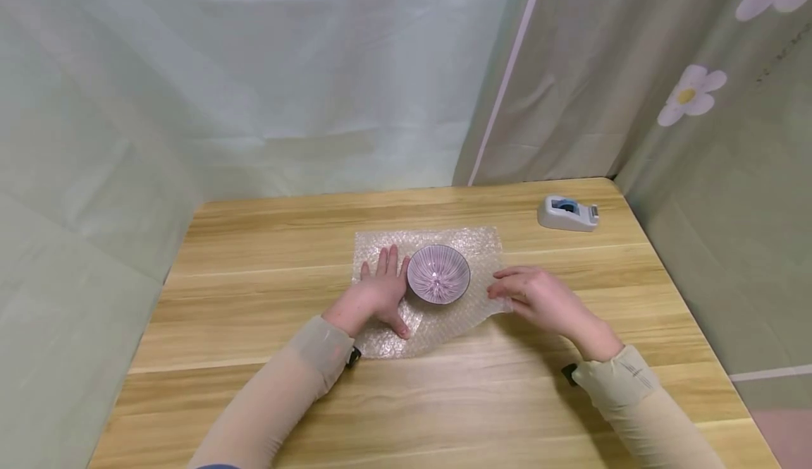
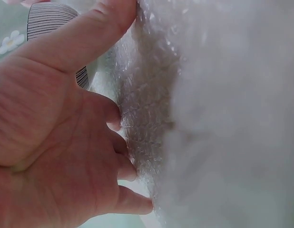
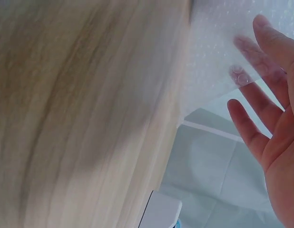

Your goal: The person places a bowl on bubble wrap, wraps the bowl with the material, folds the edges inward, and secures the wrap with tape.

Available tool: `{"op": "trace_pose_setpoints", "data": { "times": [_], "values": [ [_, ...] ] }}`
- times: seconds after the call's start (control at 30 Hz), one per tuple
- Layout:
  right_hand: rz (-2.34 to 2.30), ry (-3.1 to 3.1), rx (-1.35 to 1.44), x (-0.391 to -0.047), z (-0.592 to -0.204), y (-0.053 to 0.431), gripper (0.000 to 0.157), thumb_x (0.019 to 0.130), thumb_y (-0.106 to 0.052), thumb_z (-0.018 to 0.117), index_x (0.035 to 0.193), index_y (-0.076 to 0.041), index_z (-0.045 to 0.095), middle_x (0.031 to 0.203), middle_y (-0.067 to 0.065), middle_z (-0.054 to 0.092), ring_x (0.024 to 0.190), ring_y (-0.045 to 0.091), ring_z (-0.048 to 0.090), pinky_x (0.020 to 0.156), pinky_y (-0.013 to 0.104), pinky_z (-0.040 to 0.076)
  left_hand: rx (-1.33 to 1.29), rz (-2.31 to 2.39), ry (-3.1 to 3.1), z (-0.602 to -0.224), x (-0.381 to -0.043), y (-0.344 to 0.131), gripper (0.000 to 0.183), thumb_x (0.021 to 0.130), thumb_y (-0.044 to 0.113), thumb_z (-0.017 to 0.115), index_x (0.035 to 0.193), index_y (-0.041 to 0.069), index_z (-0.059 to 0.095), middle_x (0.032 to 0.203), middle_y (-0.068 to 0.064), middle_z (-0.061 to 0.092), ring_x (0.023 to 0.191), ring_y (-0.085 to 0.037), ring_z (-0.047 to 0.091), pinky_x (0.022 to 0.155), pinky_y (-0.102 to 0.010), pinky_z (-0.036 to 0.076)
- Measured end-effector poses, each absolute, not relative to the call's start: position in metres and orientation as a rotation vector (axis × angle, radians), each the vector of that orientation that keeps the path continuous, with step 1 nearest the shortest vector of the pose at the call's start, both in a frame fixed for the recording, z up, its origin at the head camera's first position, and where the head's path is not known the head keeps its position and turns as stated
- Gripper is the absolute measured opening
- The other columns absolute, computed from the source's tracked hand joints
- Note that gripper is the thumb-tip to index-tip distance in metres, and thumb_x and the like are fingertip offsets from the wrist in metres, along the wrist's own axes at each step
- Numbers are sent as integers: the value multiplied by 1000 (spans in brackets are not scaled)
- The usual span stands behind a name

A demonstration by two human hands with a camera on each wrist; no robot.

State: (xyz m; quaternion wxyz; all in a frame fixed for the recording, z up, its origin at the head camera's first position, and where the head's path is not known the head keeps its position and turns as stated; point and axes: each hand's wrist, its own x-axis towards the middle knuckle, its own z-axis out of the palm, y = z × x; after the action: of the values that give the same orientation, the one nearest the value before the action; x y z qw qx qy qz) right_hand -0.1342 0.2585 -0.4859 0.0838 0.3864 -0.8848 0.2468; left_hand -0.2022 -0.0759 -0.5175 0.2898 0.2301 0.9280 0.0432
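Note:
A round bowl (image 1: 439, 274) with thin purple-grey stripes stands upright on a sheet of bubble wrap (image 1: 457, 321) on the table. To the left of the bowl, my left hand (image 1: 383, 295) presses down on the wrap with spread fingers; its index finger is close to the bowl's rim. In the left wrist view the striped bowl (image 2: 47, 19) is partly hidden behind the thumb. At the sheet's right edge, my right hand (image 1: 539, 296) holds the slightly raised bubble wrap (image 3: 211, 66) between thumb and fingers. Some fingers show through the clear film in the right wrist view.
A pale grey tape dispenser (image 1: 567, 214) with blue tape stands at the back right of the wooden table (image 1: 254, 243). Pale curtains (image 1: 355, 74) hang behind and at both sides. Bare wood lies left of the wrap and in front of it.

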Motion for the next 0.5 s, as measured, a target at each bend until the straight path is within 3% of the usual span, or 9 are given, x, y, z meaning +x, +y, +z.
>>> {"op": "trace_pose_setpoints", "data": {
  "times": [0.2,0.5],
  "values": [
    [778,-2530,1212,-137,-485,258,26,85,3,84,106,-11,82,109,-1,80,113,32,73,99,53,59,620,128,2483,-521,-203,-78,169,54,58,102,168,1,-9,164,-28,-33,155,-44,-28,120,-76,-9],
    [798,-2438,1211,-141,-482,249,26,83,3,85,107,-8,82,111,12,78,111,34,71,99,55,58,625,149,2481,-522,-203,-80,166,56,58,101,168,3,-9,164,-26,-35,154,-43,-30,120,-73,-12]
  ]
}}
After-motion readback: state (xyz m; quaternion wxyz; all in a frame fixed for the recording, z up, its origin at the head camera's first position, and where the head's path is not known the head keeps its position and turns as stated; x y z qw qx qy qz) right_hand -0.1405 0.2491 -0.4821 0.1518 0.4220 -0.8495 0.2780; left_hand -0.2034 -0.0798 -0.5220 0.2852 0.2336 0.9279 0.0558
